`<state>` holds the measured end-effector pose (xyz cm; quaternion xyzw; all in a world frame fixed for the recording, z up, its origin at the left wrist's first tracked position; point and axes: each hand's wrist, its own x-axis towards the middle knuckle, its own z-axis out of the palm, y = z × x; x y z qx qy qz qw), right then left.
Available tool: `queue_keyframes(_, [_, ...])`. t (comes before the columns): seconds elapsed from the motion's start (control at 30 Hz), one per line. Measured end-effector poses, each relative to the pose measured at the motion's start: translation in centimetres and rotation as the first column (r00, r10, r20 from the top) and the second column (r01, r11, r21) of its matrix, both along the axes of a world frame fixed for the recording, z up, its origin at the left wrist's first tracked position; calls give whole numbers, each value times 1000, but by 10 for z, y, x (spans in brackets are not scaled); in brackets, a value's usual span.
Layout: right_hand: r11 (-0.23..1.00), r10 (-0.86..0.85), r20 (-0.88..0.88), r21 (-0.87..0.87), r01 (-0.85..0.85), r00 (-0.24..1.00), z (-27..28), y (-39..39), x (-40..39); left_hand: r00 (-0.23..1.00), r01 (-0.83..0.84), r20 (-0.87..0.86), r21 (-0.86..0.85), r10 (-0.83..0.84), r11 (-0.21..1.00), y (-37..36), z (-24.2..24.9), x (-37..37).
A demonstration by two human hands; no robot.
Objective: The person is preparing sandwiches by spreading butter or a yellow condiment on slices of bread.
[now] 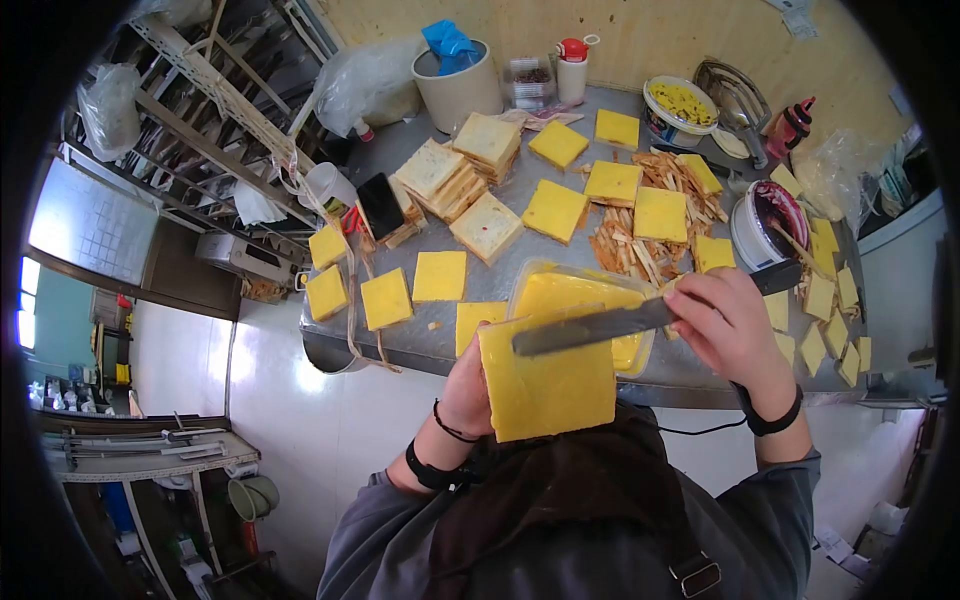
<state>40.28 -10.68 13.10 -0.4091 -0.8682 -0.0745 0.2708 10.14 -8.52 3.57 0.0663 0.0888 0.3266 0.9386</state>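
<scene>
My left hand [466, 388] is closed on the edge of a square bread slice [556, 392], whose upper face is coated in smooth yellow spread. In my right hand [728, 322] is a long spreading spatula [600, 327], its grey blade lying across the top part of that slice. Behind the slice, partly hidden by it, stands a clear rectangular tub [555, 290] holding the same yellow spread. Another yellow-coated slice [478, 322] lies just beyond my left hand. The underside of the held slice is out of sight.
Several coated slices [556, 210] lie about the metal table [400, 348], some on a heap of cut crusts [632, 245]. Stacked plain bread [440, 172], a phone [380, 206], a dark red jam bucket [750, 228] and a yellow-filled bucket [660, 125] stand farther back.
</scene>
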Motion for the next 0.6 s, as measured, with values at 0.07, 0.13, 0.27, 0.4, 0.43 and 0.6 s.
queue_keyframes(0.07, [997, -75, -31, 23, 76, 997, -2, 3, -4, 1000, 16, -21, -27, -17, 999, 1, -1, -1])
queue_keyframes(0.13, [992, -123, -107, 4, 124, 987, -4, 3, -5, 998, -16, 63, -13, 17, 1000, 1, 0, 2])
queue_keyframes(0.27, [977, -174, -329, -179, 120, 928, -10, -11, -15, 979, -147, 145, 16, 143, 989, 0, -2, 1])
queue_keyframes(0.4, [941, -251, -386, -311, 130, 888, -25, -25, -29, 950, -219, 229, -6, 215, 976, 0, 4, 4])
queue_keyframes(0.43, [934, -271, -387, -328, 143, 881, -30, -26, -32, 942, -218, 254, -26, 217, 976, 0, 5, 5])
queue_keyframes(0.6, [909, -301, -382, -393, 142, 874, -45, -37, -47, 933, -240, 279, 9, 228, 971, 3, 6, 13])
